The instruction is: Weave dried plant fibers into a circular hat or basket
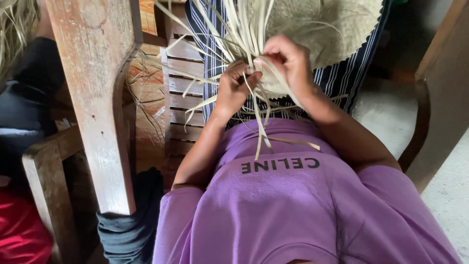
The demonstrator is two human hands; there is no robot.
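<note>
A half-made woven mat [337, 24] of pale dry leaf strips is laid over the lap, on a dark blue skirt with thin white stripes [342, 78], so that it is kept flat and near; its loose strips [234, 29] stick out at the mat's left edge, where the weaving is not yet closed. The left hand [234, 90] is curled shut around a few of these strips, thumb pressed on top, so that they are kept tight and cannot slip; the right hand [288, 63] is bent over the same spot, its fingers [266, 66] pinched on one strip, which seems to be folded across the others. Both hands are kept touching, right at the mat's near edge, because the strips are thin and springy. Some long ends [259, 132] are left hanging down over the purple shirt [293, 205]. A wooden chair [97, 98] is seen on the left, and a slatted wooden seat [183, 98] lies under the skirt's left edge.
</note>
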